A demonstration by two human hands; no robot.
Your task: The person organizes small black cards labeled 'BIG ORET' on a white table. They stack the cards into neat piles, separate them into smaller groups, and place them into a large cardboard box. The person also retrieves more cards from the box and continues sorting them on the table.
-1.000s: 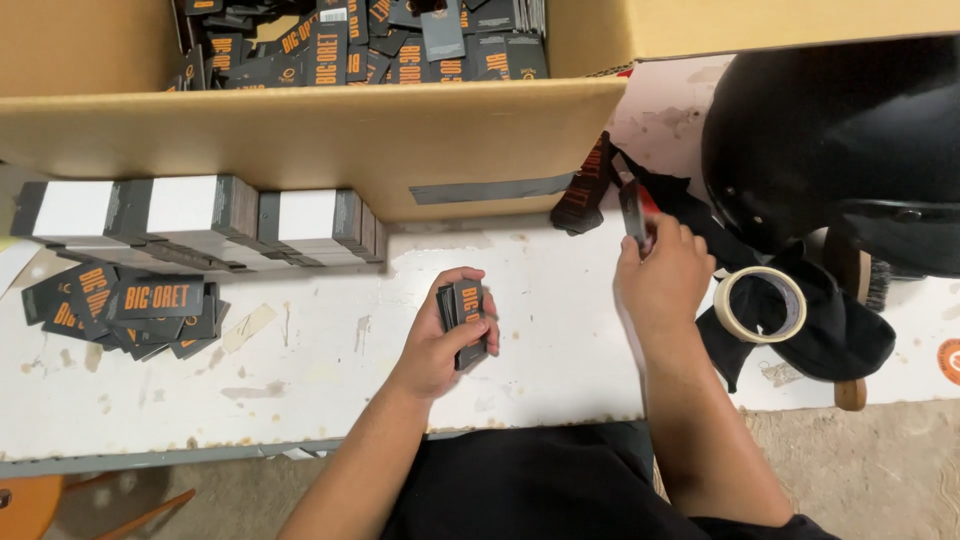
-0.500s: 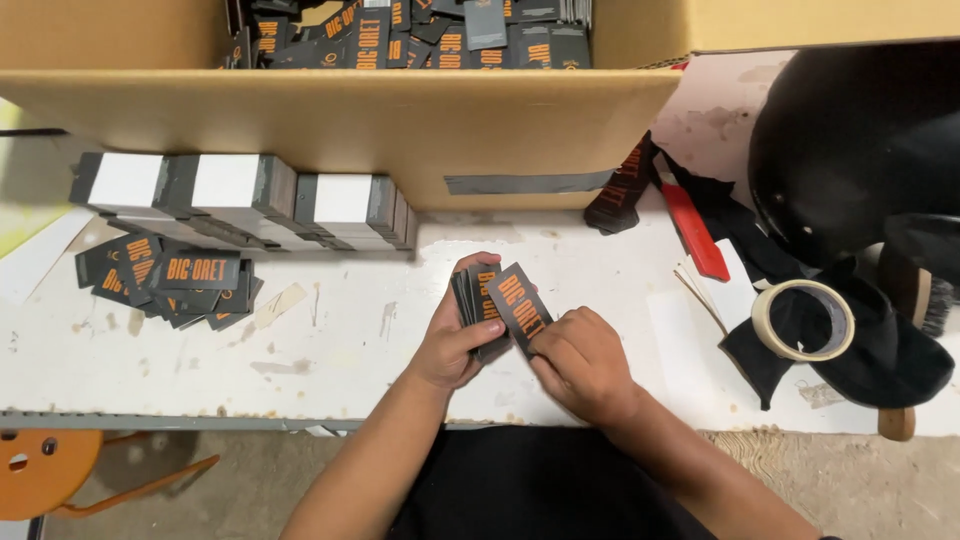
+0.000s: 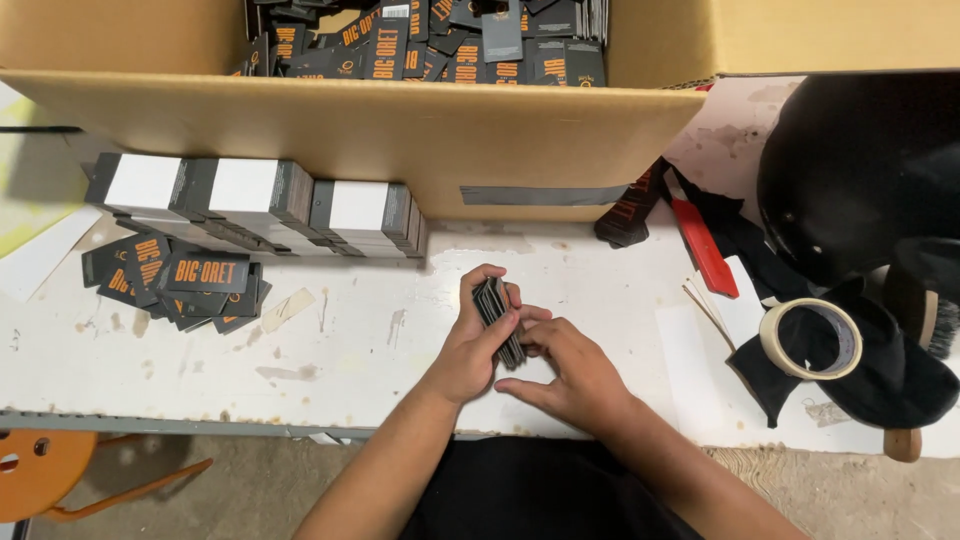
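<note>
Above the white worktop [image 3: 350, 340], the left hand [image 3: 475, 345] clamps a stack of dark card tags [image 3: 497, 318] edge-on while the right hand [image 3: 570, 372] steadies it; light, stiff, slippery, probably best pinched across its faces.

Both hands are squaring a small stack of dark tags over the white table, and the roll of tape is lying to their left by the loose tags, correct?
Not quite. The roll of tape lies to their right, on the black cloth, as the head view shows. The left hand and right hand do hold the stack of dark tags over the white table.
</note>
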